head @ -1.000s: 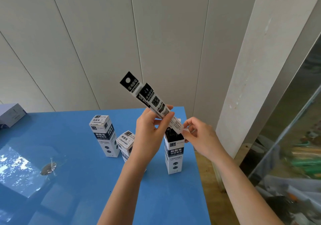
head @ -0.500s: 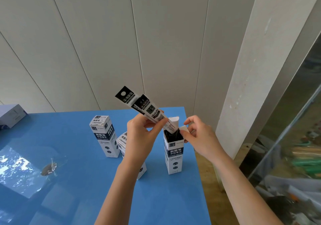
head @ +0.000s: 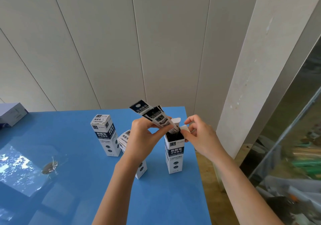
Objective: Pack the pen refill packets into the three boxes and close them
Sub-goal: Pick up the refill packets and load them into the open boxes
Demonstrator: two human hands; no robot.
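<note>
The blue bench (head: 78,172) carries 3 upright boxes: a closed box (head: 106,136), a half-hidden box (head: 123,140) and an open box (head: 175,157). The left grip (head: 144,138) pinches the tilted refill packets (head: 152,115), lower ends in the open box's mouth. The right grip (head: 199,138) pinches its side flap (head: 184,128).

3 boxes stand upright on the tabletop (head: 78,181). Taking the open box (head: 175,155), near the right edge, as the dial's centre: the second box (head: 123,140) is near at 9 o'clock, partly behind the left forearm, and the third box (head: 105,134) is farther off at 10 o'clock. A wrapper (head: 50,167) lies well apart at 9 o'clock, and a carton (head: 12,113) sits at the far left edge. The left hand (head: 144,138), at 11 o'clock, holds tilted packets (head: 152,116) with their lower end at the open box's mouth. The right hand (head: 199,138), at 2 o'clock, pinches the flap (head: 184,128). The wall (head: 104,51) stands behind at 12 o'clock.
</note>
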